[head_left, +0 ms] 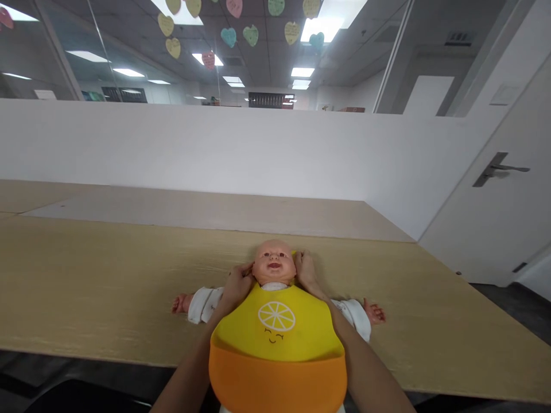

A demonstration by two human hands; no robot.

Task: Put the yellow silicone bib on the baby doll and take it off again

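Note:
A baby doll (274, 261) in a white top lies on its back on the table, head away from me and arms spread to both sides. Over its chest lies a yellow bib (301, 321) with a lemon-slice print and an orange catch pocket (278, 378) at the bottom. My left hand (238, 284) is closed at the left side of the doll's neck, its fingertips partly hidden by the head. On the other side, my right hand (305, 269) is closed beside the head, where a bit of yellow strap shows. Both hands seem to grip the bib's neck straps.
The wooden table (107, 275) runs wide to both sides, its near edge below my forearms. Behind it stand a white wall (215, 149) and glass panes with heart-shaped paper notes (228, 37). A white door with a metal handle (495, 168) is at the right.

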